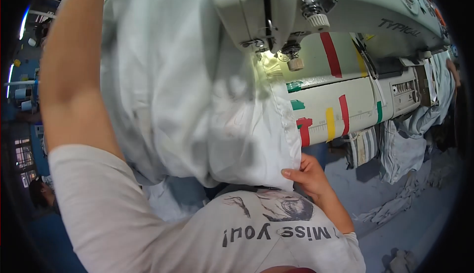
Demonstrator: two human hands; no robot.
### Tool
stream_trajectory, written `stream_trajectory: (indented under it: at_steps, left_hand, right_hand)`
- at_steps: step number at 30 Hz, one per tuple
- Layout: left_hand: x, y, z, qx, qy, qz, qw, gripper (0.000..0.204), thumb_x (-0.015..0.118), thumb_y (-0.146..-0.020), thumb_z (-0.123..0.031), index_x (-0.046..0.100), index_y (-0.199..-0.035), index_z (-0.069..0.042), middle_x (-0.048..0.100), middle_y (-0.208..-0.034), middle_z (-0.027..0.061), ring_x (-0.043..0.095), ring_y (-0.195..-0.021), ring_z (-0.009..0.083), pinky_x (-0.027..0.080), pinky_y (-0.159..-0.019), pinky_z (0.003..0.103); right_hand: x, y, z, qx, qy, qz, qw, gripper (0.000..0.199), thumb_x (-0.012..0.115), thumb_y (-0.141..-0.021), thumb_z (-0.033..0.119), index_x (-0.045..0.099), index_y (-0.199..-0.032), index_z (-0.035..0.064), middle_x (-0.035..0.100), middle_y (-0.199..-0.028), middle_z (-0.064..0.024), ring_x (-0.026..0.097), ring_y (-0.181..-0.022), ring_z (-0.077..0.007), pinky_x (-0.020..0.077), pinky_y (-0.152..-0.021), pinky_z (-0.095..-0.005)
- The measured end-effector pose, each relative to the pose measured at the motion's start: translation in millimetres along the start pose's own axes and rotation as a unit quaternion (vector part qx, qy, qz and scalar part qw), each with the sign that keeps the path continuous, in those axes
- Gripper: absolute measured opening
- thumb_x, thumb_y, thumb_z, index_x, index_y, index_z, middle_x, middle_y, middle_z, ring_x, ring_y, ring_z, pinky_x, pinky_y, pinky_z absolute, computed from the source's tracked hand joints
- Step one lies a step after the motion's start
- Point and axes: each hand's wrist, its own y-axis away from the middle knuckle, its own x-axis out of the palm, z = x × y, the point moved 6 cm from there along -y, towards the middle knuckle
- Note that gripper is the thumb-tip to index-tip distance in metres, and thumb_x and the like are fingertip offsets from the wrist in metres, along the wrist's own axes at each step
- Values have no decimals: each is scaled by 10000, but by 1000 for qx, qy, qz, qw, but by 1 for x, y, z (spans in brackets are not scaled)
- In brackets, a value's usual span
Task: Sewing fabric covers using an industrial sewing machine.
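Note:
A large white cloth hangs in loose folds over the left part of the sewing machine and down to my lap. Its right border is a narrow gathered or stitched hem, which runs up under the lit needle area. My right hand is closed on the lower corner of this hem, thumb on top and fingers beneath. My left arm reaches up along the cloth's left side, and its hand lies beyond the upper edge of the picture.
Red, yellow and green tape strips mark the machine bed, which carries a printed scale. Striped cloth and pale garments hang off the right side. Far left, another person is partly visible.

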Motion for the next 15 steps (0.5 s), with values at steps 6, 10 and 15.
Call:
stream_trajectory:
  at_steps: [6,10,15]
  left_hand:
    - [-15,380,29,-532,-243,104,804,922,761,-715,-231,225,-1430,-7,427,-1369,182,419,-1266,280,307,-1060,362]
    - [-13,507,-1,-454,-320,0,831,664,706,-738,-194,436,-1300,34,508,-1286,198,520,-1140,286,410,-936,356]
    - [-113,464,63,-467,-364,-172,788,397,525,-889,-259,569,-1175,14,583,-1207,183,574,-1074,269,432,-894,342]
  right_hand:
    - [-20,-24,-16,54,-87,202,974,437,634,-777,-12,531,-1201,-36,618,-1141,-134,593,-1063,-216,442,-937,-343]
    - [-27,-33,-28,88,-123,234,960,449,620,-808,32,507,-1237,-43,581,-1210,-136,547,-1138,-239,400,-988,-371]
    - [-33,-29,-29,47,64,194,978,321,652,-785,12,609,-1099,-37,645,-1075,-99,610,-1000,-190,455,-903,-319]
